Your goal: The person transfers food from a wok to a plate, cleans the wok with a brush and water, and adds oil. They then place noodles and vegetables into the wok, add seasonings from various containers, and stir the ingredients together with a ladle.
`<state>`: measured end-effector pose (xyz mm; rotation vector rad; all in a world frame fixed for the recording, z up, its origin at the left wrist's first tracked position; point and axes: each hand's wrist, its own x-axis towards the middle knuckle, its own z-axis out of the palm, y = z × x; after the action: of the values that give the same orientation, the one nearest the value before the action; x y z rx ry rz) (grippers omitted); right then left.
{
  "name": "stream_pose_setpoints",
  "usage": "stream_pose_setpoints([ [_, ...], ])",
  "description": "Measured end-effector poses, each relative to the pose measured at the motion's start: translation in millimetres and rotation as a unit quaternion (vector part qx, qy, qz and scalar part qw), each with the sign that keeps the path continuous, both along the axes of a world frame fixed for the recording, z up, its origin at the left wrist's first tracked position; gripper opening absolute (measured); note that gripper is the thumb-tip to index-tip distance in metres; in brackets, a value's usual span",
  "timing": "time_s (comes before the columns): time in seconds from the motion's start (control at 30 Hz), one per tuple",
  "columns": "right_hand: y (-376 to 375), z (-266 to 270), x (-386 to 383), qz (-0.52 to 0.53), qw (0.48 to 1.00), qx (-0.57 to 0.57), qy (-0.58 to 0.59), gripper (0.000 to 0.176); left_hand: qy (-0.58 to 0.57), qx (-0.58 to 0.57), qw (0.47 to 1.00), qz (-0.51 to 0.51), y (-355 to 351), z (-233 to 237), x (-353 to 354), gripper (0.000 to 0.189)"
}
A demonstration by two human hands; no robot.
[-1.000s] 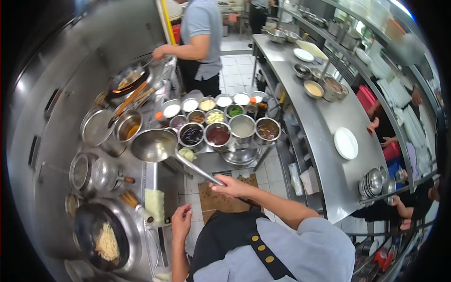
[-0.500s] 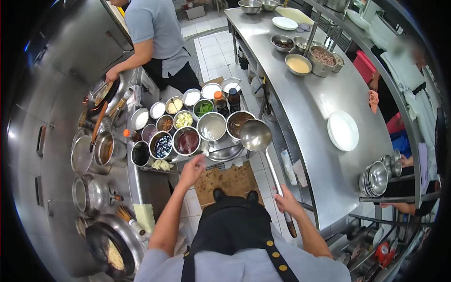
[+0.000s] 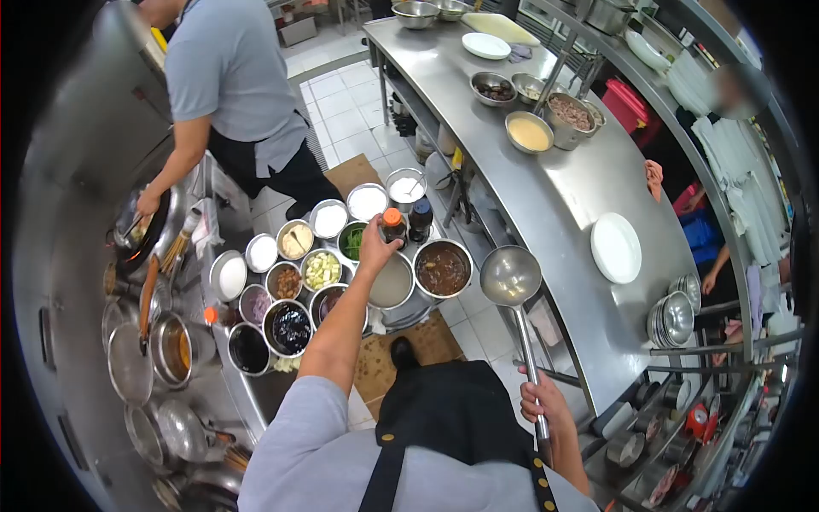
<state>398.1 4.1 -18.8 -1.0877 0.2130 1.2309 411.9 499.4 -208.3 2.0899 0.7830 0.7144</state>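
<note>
My left hand [image 3: 375, 247] reaches over the ingredient pots, its fingers around a dark sauce bottle with an orange cap [image 3: 392, 220]. Beside that bottle stands a second dark bottle [image 3: 421, 222] with a dark cap. In my right hand [image 3: 546, 404] is the handle of a large steel ladle [image 3: 510, 275], its bowl raised to the right of the pots. Near the bottles are a pot of brown sauce [image 3: 443, 268], a pot of cloudy liquid [image 3: 394, 283] and a pot of chopped greens [image 3: 351, 242]. My left forearm partly covers a pot of dark red sauce [image 3: 324, 304].
On the left, a co-worker [image 3: 239, 94] handles a wok [image 3: 136, 230]. Stacked strainers and pots [image 3: 175, 350] line the stove side. To the right runs a steel table [image 3: 546, 205] with a white plate [image 3: 616, 247], bowls and a stack of metal bowls [image 3: 671, 320].
My left hand has moved forward from the pots' near edge to the orange-capped bottle and grips it. The ladle has shifted right and down. The view has turned, and the co-worker appears nearer.
</note>
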Motion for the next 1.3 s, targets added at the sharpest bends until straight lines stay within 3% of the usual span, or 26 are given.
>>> stream_pose_setpoints([
  [0.13,12,-3,-3,-0.01,1.0,-0.019,-0.014,0.039,0.051,0.001,0.999,0.01,-3,7,17,0.077],
  [0.23,17,-3,0,-0.014,0.999,-0.026,-0.018,0.039,0.009,-0.009,1.0,0.003,0,12,22,0.076],
  [0.37,15,-8,13,-0.012,0.999,-0.011,-0.03,0.038,0.007,-0.021,1.0,0.018,-8,92,10,0.076],
  [0.43,12,-9,22,-0.006,0.999,-0.007,-0.035,0.038,-0.074,0.035,0.997,-0.01,-7,129,3,0.078],
  [0.5,9,-9,28,0.002,0.999,-0.005,-0.041,0.038,-0.179,-0.002,0.983,-0.04,-21,172,-3,0.077],
  [0.57,7,-7,35,0.011,0.999,0.01,-0.049,0.037,-0.222,-0.058,0.971,-0.068,-34,174,-6,0.075],
  [0.7,-1,-7,46,0.046,0.997,0.023,-0.06,0.038,-0.142,-0.096,0.978,-0.116,-75,157,-6,0.071],
  [0.8,-7,6,51,0.054,0.997,0.008,-0.047,0.036,0.018,-0.063,0.984,-0.168,-103,143,-7,0.072],
  [0.83,-11,9,53,0.075,0.996,-0.002,-0.042,0.035,0.076,-0.039,0.977,-0.197,-120,159,-5,0.076],
  [0.9,-21,1,57,0.08,0.996,0.001,-0.027,0.033,0.222,0.037,0.946,-0.231,-144,174,1,0.079],
  [0.97,-30,-7,59,0.094,0.996,0.007,-0.012,0.031,0.247,0.059,0.928,-0.273,-160,176,7,0.079],
  [1.03,-39,-12,59,0.084,0.995,0.034,0.027,0.029,0.33,0.181,0.876,-0.302,-178,180,14,0.073],
  [1.3,-64,-32,64,0.085,0.993,0.046,0.063,0.026,0.412,0.305,0.781,-0.356,-208,166,38,0.066],
])
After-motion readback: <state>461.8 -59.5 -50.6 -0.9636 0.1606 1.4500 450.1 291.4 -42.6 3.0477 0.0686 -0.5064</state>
